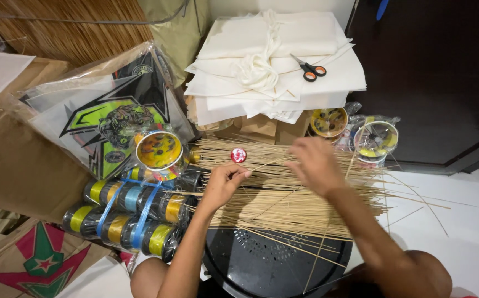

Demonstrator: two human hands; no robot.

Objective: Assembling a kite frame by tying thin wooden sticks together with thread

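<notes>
Both hands hover low over the sticks (283, 193) at centre: left hand (224, 182) curled, pinching one thin stick; right hand (315, 164) blurred, fingers bent, grip unclear. Spools (131, 212) at nine o'clock, scissors (309, 69) at twelve.

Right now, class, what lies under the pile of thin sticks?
A black perforated stool shows beneath the thin sticks near both hands. The sticks cover its far edge and whatever lies beyond.
</notes>
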